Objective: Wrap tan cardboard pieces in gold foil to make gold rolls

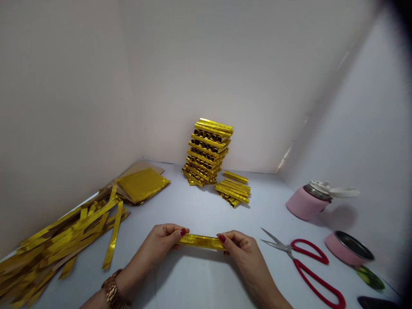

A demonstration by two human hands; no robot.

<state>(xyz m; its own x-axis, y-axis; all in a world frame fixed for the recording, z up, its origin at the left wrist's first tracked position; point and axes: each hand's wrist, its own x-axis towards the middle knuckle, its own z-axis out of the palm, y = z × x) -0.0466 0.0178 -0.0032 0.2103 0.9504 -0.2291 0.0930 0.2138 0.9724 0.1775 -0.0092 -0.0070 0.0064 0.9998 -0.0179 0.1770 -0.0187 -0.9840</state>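
A short gold strip (pixel 202 241) is stretched level between my two hands, low in the middle of the head view. My left hand (pixel 164 240) pinches its left end between thumb and fingers. At the right end, my right hand (pixel 238 246) holds it in the same kind of pinch. The fingertips behind the strip are mostly hidden. Beyond my hands stands a tall, slightly leaning stack of gold paper tubes (pixel 208 150), laid crosswise in layers. A smaller pile of gold tubes (pixel 233 191) lies to its right.
Many loose gold strips (pixel 74 236) spread over the left side, near a stack of gold sheets (pixel 141 184). On the right lie open scissors (pixel 291 249) with red handles, a pink flask (pixel 305 204) with its lid up, and a pink bowl (pixel 346 251). White walls stand behind.
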